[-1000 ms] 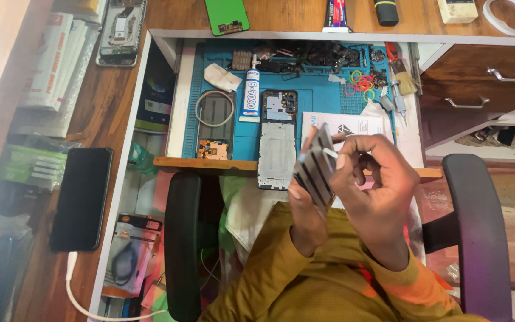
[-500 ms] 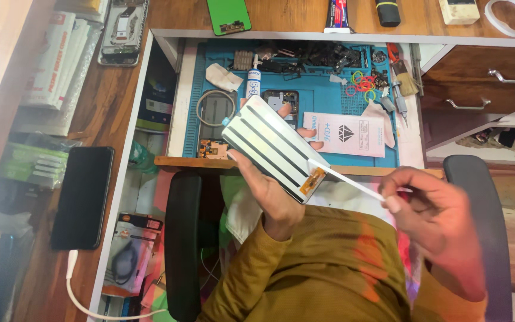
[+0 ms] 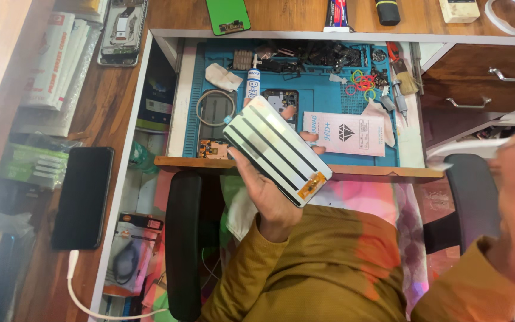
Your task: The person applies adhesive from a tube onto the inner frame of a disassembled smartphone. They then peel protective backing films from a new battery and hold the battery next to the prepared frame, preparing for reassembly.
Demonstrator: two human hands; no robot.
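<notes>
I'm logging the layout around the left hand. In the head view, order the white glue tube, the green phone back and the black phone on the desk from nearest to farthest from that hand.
From the left hand:
1. White glue tube, on the blue mat, just beyond the hand.
2. Green phone back, on the desktop's far edge.
3. Black phone, on the wooden desk off to the left.

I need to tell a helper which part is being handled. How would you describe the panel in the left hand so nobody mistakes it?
Start at the blue mat in the open drawer. Just in front of it, above the lap, the left hand holds up a flat rectangular panel. Unlike the pink box lying on the mat behind it, it is shiny silver with black stripes and an orange tab at one corner.
</notes>
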